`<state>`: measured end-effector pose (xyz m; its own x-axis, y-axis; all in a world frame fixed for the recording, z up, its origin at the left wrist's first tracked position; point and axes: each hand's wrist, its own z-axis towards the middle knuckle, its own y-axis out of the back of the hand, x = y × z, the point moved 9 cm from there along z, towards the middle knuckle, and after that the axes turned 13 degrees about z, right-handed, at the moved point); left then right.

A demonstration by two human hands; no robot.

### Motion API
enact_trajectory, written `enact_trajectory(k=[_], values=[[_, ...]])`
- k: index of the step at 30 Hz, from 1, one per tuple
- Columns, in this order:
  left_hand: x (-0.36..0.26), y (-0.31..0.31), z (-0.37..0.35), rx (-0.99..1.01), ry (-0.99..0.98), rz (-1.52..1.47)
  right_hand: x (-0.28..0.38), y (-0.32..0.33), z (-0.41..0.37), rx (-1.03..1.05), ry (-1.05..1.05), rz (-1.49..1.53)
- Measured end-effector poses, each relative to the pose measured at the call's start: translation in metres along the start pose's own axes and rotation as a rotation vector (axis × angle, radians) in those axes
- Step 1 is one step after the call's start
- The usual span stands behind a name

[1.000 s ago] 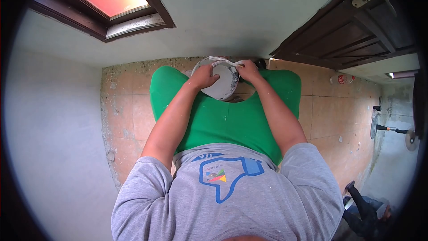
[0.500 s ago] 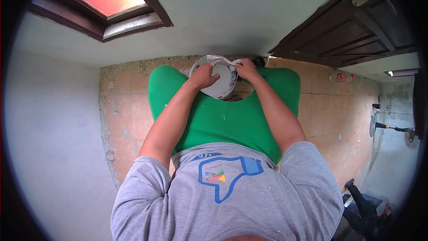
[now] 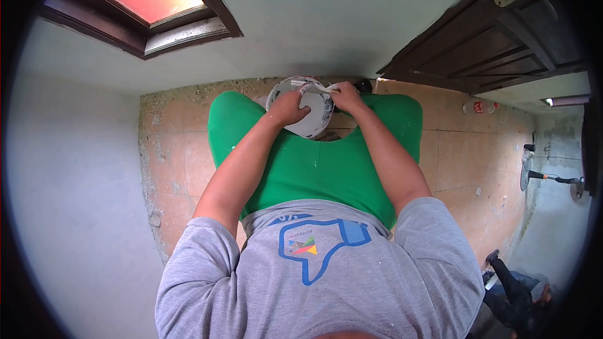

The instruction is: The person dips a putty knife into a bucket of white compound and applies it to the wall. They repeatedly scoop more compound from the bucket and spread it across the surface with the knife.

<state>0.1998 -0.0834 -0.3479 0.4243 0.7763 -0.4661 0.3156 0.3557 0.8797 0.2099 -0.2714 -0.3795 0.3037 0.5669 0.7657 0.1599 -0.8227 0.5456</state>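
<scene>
Plainly counted: one dark door (image 3: pixel 502 50), one bucket (image 3: pixel 329 113), one bottle (image 3: pixel 480 107), two hands, one pale tool (image 3: pixel 319 88).
At the right, the floor (image 3: pixel 461 150) is bordered by the door. Between the green-clad knees (image 3: pixel 235 116) the bucket is set, partly screened by the left hand (image 3: pixel 287 108), whose fingers are curled, their hold hidden. The bottle is seen near the door. Over the bucket the tool is pinched in the right hand's (image 3: pixel 345 96) closed fingers, its long axis nearly crosswise, pointed left and slightly away.

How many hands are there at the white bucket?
2: the left hand, over the white bucket's opening in this view, and the right hand, beside its right rim. No others visible there.
</scene>
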Motion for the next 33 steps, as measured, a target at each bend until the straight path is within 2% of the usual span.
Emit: enact_trajectory(k=[5, 7, 10, 13, 14, 16, 20, 23, 25, 27, 29, 30, 32, 33], values=[[-0.003, 0.009, 0.002, -0.069, 0.003, -0.036, -0.003, 0.000, 0.000, -0.005, -0.011, -0.027], [-0.001, -0.012, -0.003, 0.134, 0.037, -0.033, -0.005, -0.001, 0.002, -0.006, -0.011, -0.033], [0.003, -0.006, 0.004, 0.019, 0.036, 0.007, -0.010, -0.003, 0.004, 0.007, -0.037, -0.006], [-0.010, -0.004, 0.000, 0.136, 0.018, -0.048, -0.009, -0.003, 0.002, 0.029, -0.064, 0.021], [-0.014, -0.001, 0.000, 0.135, 0.018, -0.049, -0.007, -0.002, 0.000, 0.041, -0.067, 0.015], [-0.016, 0.008, 0.003, -0.012, -0.007, -0.038, -0.010, -0.003, 0.003, 0.018, -0.061, -0.001], [-0.015, -0.003, 0.001, -0.002, -0.051, 0.082, -0.003, 0.000, -0.001, 0.014, -0.023, -0.040], [-0.017, -0.005, -0.006, 0.048, -0.065, 0.085, -0.006, -0.002, 0.001, -0.032, 0.042, -0.025], [-0.026, 0.002, -0.001, 0.057, -0.021, 0.087, -0.026, -0.014, 0.015, 0.048, -0.040, 0.095], [-0.016, -0.028, 0.001, 0.135, -0.047, 0.164, -0.028, -0.012, 0.018, -0.026, 0.035, -0.004], [-0.014, -0.020, 0.001, -0.025, -0.045, 0.100, -0.030, -0.012, 0.017, -0.057, 0.026, -0.045], [-0.018, -0.019, 0.005, -0.022, -0.070, 0.097, -0.030, -0.010, 0.014, -0.080, 0.016, -0.045], [-0.007, -0.028, 0.008, 0.139, 0.026, 0.130, -0.027, -0.009, 0.011, -0.082, 0.006, -0.059], [-0.007, -0.031, 0.005, 0.139, -0.001, 0.172, -0.029, -0.010, 0.008, -0.019, -0.051, -0.075]])
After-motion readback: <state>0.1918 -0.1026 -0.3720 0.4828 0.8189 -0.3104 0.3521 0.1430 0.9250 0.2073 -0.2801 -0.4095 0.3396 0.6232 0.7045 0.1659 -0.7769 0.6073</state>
